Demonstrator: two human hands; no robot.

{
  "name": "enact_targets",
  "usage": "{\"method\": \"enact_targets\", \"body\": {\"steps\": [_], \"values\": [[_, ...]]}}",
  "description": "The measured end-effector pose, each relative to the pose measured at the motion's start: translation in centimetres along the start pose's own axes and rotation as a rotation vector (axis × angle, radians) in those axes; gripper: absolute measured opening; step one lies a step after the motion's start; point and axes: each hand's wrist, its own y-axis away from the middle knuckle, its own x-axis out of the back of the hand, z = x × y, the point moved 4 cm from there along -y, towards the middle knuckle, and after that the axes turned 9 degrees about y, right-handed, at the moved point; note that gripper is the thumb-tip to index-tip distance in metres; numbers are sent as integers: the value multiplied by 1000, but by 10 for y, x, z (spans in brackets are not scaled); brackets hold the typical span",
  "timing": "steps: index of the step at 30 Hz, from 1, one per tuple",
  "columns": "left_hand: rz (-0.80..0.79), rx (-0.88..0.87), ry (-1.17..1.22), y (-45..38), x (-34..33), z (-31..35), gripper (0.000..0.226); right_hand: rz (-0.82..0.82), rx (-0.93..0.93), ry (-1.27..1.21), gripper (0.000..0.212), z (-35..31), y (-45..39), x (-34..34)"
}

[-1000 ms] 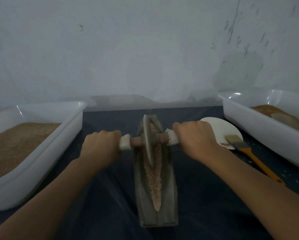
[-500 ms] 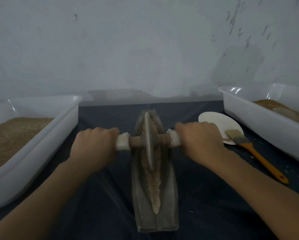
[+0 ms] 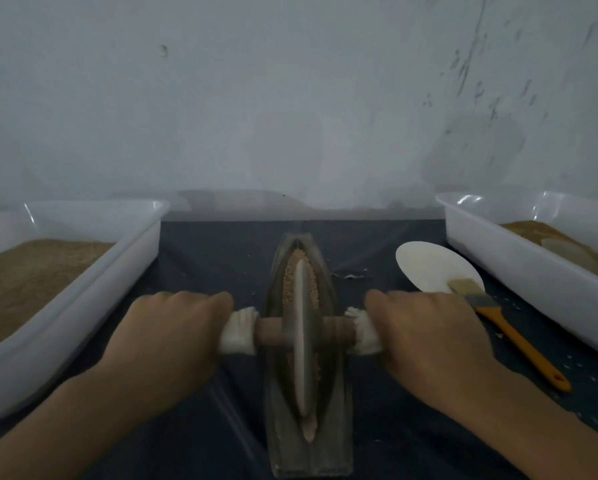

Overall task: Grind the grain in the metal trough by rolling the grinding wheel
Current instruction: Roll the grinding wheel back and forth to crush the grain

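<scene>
On dark cloth, boat-shaped grey metal trough holds brown grain.
Left hand and right hand each clench the cloth-wrapped wooden axle of the upright grey grinding wheel.

The scene is dimly and evenly lit, with a cool grey-blue cast. No light source is shown; small bright glints are caught on the far rims of the left tub and the right tub. A soft, broad shadow is thrown on the wall just above the far edge of the table. Wide-angle bending is seen toward the edges, where the tubs splay outward. Slight softness is found over the whole picture, and the left hand and right hand are mildly blurred at their outlines. Fine detail is lost in the dark cloth.
</scene>
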Motion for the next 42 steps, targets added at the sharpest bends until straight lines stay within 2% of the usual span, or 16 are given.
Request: {"method": "enact_targets", "body": {"steps": [3,7,10,12,17,21,23,26,30,34,37,42], "values": [[-29,13,-5,3,1,-2,57,4,-18,-38,40,2,5,-6],[-23,166,-102,-35,-20,-12,31,-67,-58,7,33,7,-34,-45],[-12,233,-86,-65,-35,-23,21,-166,-140,-6,21,14,-70,-73],[-43,251,-65,-77,-41,-29,15,-184,-165,-8,22,16,-81,-80],[-95,237,-70,-50,-27,-17,26,-189,-77,-10,29,10,-52,-51],[-182,229,14,-6,-4,-4,30,6,26,-26,40,2,-9,-6],[-201,220,28,6,5,-1,29,40,48,-48,42,1,1,2],[-213,240,15,3,3,0,25,-11,34,-35,37,1,-6,-7],[-133,295,-43,-32,-24,-12,25,-119,-12,30,33,4,-47,-39],[-73,309,-8,-64,-48,-29,26,-230,-72,43,19,13,-84,-65],[-88,307,30,-65,-50,-31,22,-229,-57,51,19,10,-86,-58],[-234,249,71,-24,-22,-15,23,-123,43,27,27,2,-40,-25]]}}
